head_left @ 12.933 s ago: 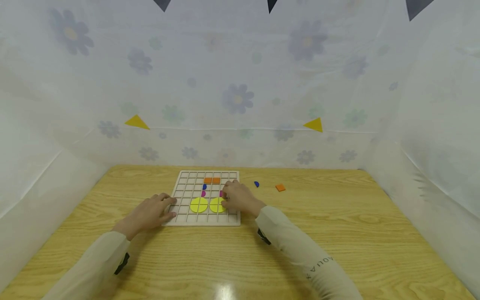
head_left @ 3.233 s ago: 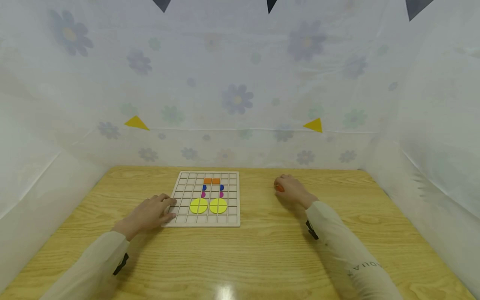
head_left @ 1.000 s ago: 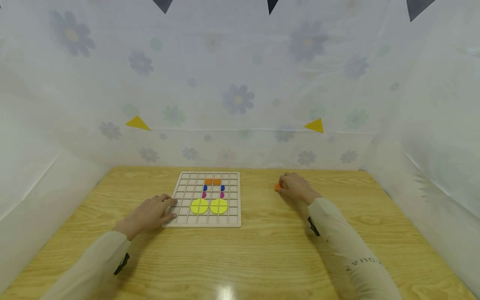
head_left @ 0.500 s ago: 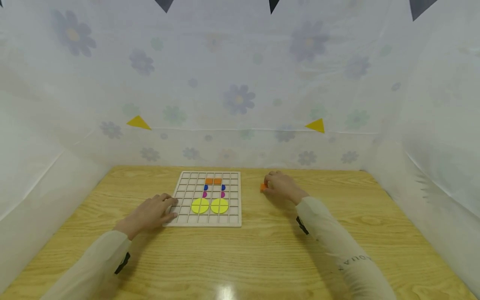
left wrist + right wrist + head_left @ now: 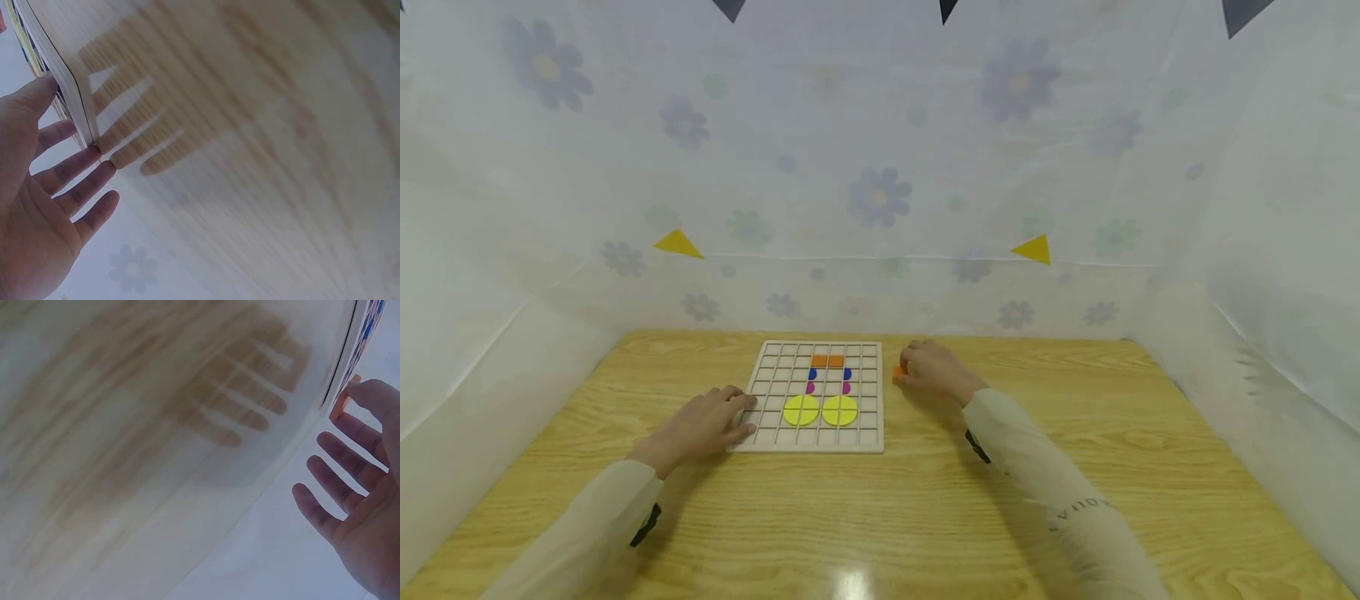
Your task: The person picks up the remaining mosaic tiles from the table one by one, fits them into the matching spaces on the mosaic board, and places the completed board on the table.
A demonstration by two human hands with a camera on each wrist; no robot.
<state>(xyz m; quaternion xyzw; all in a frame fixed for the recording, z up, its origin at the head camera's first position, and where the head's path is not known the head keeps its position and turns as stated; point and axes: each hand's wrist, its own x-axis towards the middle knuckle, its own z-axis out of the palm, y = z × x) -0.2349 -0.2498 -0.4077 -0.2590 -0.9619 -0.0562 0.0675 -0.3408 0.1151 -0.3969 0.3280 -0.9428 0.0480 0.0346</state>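
Note:
My right hand (image 5: 936, 371) pinches a small orange square tile (image 5: 898, 374) between thumb and index finger, just right of the board. In the right wrist view the tile (image 5: 341, 403) shows at the thumb tip, the other fingers held out straight. A pale wooden grid board (image 5: 867, 438) lies left of it. My left hand (image 5: 696, 427) rests at the board's left edge, its fingers loose and extended in the left wrist view. On the grid sit two orange squares (image 5: 818, 361), two blue half-discs (image 5: 847, 374), two magenta half-discs (image 5: 846, 388) and two yellow discs (image 5: 801, 410) crossed by grid lines.
The wood-grain table (image 5: 880, 517) carries the board near its far side. A flower-printed white curtain (image 5: 925, 283) closes off the back and both sides. Yellow pennants (image 5: 1032, 249) hang on it behind the table.
The right hand has carried the orange square tile leftward across the table toward the board. Earlier, it put the loose blue half-disc on the grid. The left hand has stayed put.

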